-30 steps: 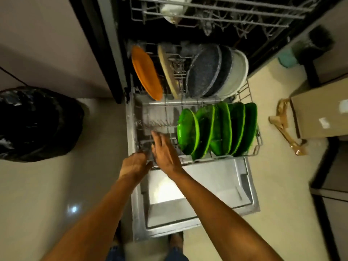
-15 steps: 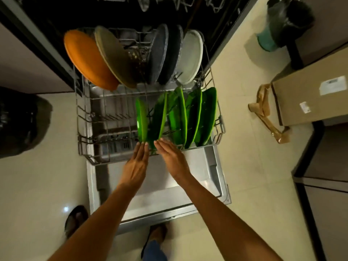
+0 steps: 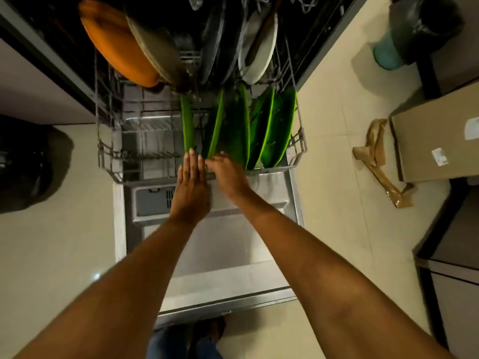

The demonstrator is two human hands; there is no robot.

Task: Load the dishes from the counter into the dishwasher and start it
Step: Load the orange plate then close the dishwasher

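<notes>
Lower rack [image 3: 108, 161] drawn out over the open dishwasher door [image 3: 223, 257], partly loaded.

Far left corner of rack: orange plate [image 3: 116, 42] on edge, a beige plate [image 3: 158, 55] leaning against it. Left half of the rack's front section unoccupied, tines bare.

Left hand [image 3: 191, 187] flat, fingers straight and together, fingertips at the rack's front edge and touching the lower rim of the leftmost green plate [image 3: 187, 123]. Holding nothing.

Right hand [image 3: 228, 174] just beside it, blurred; fingers appear bent toward the foot of the second green plate [image 3: 216, 125]. Whether pinching the rim or merely pressing it: cannot tell.

Further green plates [image 3: 274, 125] standing on edge toward the rack's right front corner; dark plates [image 3: 215, 40] and a white plate [image 3: 259, 53] behind, at the far edge (upper portions blurred).

Step judged in hand: seating and straightening green plates in the tines. Next move likely calls for confirming each plate upright in its own slot, then releasing both hands; pushing the rack in, closing the door and starting still outstanding.
</notes>
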